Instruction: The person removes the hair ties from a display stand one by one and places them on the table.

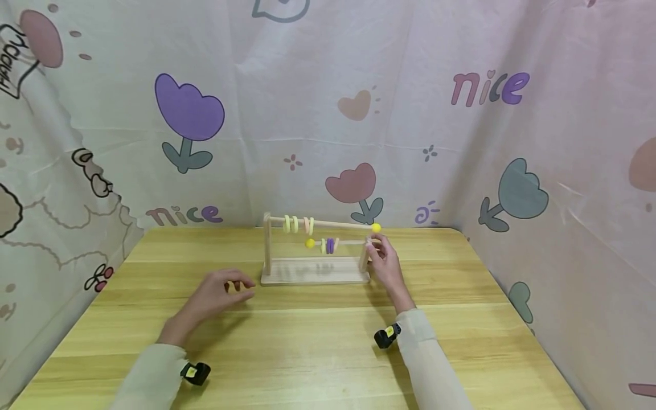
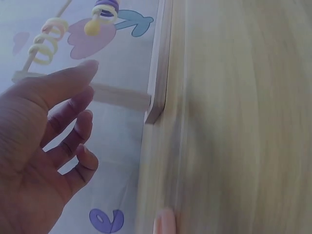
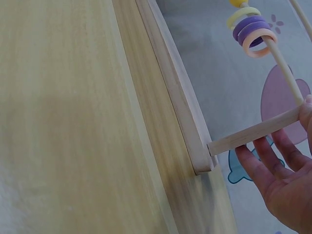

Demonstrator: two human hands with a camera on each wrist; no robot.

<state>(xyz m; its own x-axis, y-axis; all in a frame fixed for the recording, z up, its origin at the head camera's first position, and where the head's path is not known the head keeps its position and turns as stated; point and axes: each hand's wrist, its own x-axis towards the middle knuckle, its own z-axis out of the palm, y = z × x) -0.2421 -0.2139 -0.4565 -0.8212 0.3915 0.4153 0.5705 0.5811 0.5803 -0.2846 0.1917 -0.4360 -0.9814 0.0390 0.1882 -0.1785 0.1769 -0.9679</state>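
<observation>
A wooden ring rack stands at the far middle of the table, with a flat base [image 1: 315, 277], a left post [image 1: 267, 245] and a right post [image 3: 258, 130]. Its upper rod [image 1: 340, 224] runs rightward from the left post to a yellow ball [image 1: 376, 228] and carries several pale yellow and peach rings [image 2: 41, 46]. From the right post a lower rod [image 3: 285, 73] points left, bearing yellow, purple and peach rings [image 3: 249, 31]. My right hand [image 1: 386, 265] pinches the right post near its top. Beside the base's left end, my left hand [image 1: 217, 293] hovers with loosely bent fingers, holding nothing.
The wood-grain table [image 1: 318, 347] extends toward me and to both sides of the rack. Close behind the rack hangs a printed cloth [image 1: 287, 114] with tulips and lettering, and it continues along both sides. Dark wrist cameras [image 1: 196, 373] sit on both sleeves.
</observation>
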